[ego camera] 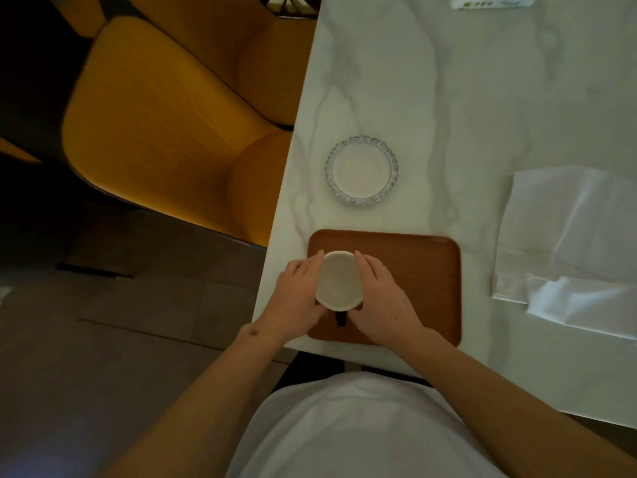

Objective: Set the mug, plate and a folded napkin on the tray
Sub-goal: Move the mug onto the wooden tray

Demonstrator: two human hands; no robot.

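Note:
A white mug (339, 281) with a dark handle pointing toward me stands at the left end of the brown wooden tray (424, 281). My left hand (296, 294) cups its left side and my right hand (382, 298) cups its right side, fingers wrapped along the wall. Beyond the tray, a small glass plate (361, 170) with a beaded rim sits on the marble table. A white napkin (568, 246) lies loosely spread and crumpled on the table to the right of the tray.
The marble table (482, 98) has its left edge close beside the tray and plate. Yellow padded chairs (165, 125) stand left of the table. A white packet (493, 1) lies at the far edge.

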